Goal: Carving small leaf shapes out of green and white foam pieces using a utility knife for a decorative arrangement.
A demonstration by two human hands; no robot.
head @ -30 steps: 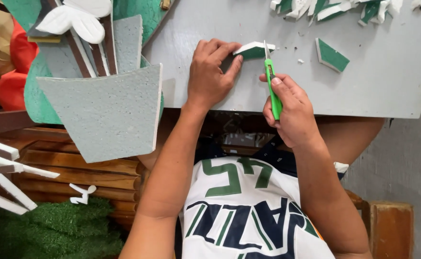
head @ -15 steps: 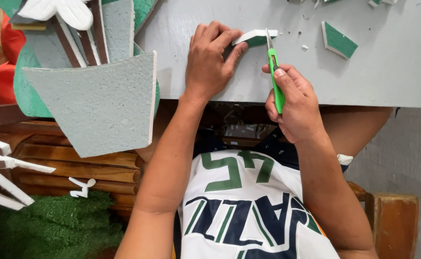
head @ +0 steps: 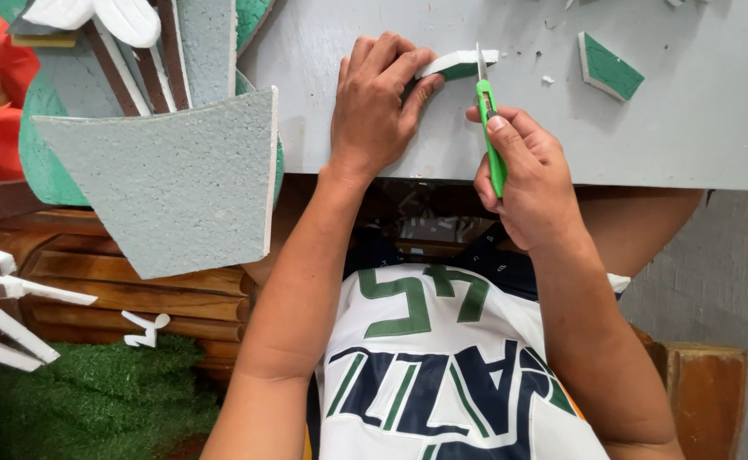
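Head view: two hands [head: 378, 106] [head: 527, 175], one green knife [head: 490, 128], two foam pieces [head: 459, 61] [head: 610, 66].

Wearer: sleeveless jersey [head: 442, 383], white body w/ green numerals, navy block lettering edged green. Dark navy trim at neckline. Small orange/yellow accent at lower hem sides. Both arms bare to shoulder; hands ungloved, no watch/rings seen.
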